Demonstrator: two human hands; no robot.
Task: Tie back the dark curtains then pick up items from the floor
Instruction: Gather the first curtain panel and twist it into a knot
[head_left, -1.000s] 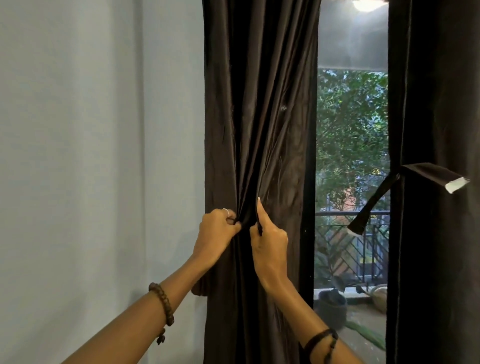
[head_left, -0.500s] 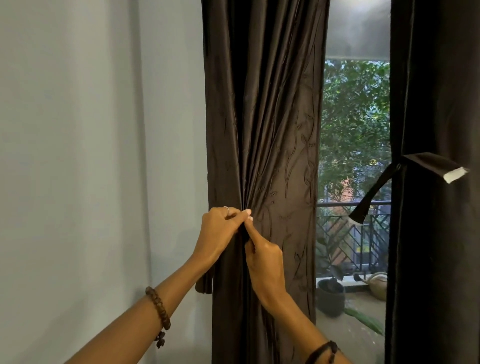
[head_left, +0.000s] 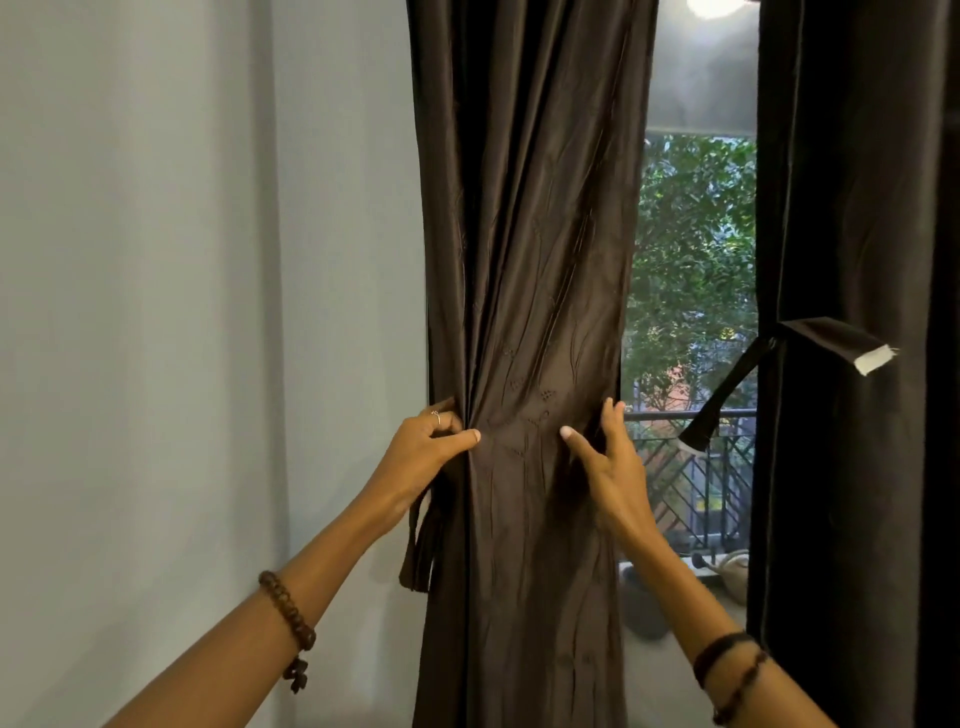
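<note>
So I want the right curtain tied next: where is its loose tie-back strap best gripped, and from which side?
Likely at the free end of the tie-back strap, which hangs slanting down over the window gap, clear of the right curtain. Come from the window side, pinching its flat faces; the white-tipped end lies against the folds.

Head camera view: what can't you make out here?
- Floor items: none visible; the frame's lower edge cuts off the floor.
- Left curtain's tie-back: mostly hidden behind the left hand.
- Right hand: fingers partly behind the curtain edge.
- Balcony pot: blurred.
</note>
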